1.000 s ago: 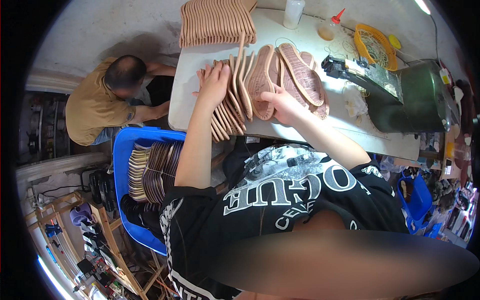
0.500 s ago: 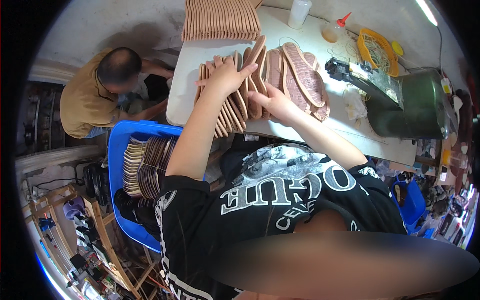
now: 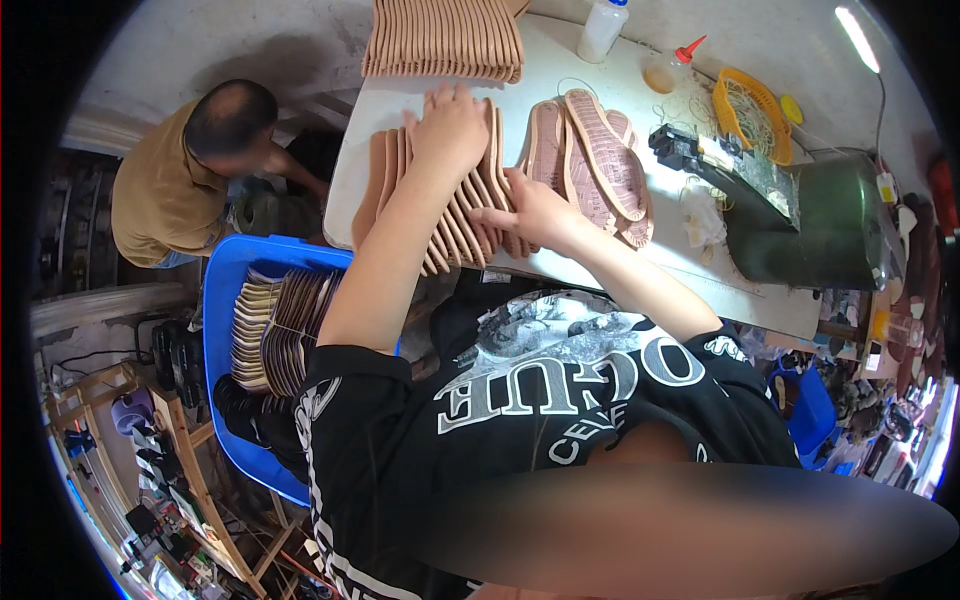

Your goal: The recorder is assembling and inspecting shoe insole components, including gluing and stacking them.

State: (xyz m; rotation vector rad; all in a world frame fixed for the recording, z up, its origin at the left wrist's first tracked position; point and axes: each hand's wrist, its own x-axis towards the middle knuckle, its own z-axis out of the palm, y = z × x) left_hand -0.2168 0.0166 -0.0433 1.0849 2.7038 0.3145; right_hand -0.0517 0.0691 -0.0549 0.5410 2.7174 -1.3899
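Observation:
A row of tan shoe soles (image 3: 440,235) stands on edge, packed side by side, at the near edge of the white table (image 3: 690,265). My left hand (image 3: 450,125) lies over the far ends of the row with its fingers spread. Against the right side of the row rests my right hand (image 3: 540,215), thumb apart from the fingers and touching the soles' edges. To the right, several soles with brownish patterned faces (image 3: 605,165) lie flat, overlapping. Another tight row of tan soles (image 3: 445,45) stands at the back of the table.
A dark green machine (image 3: 810,220) stands at the right, near a yellow basket (image 3: 750,115) of string. Two bottles (image 3: 605,30) are at the back. A blue bin (image 3: 225,400) holding soles is at my left. A person in a brown shirt (image 3: 160,195) bends down beyond it.
The fanned, tilted soles now stand in a more even row. My left hand has moved farther across their tops, and my right hand has slid slightly toward me. The other person has leaned.

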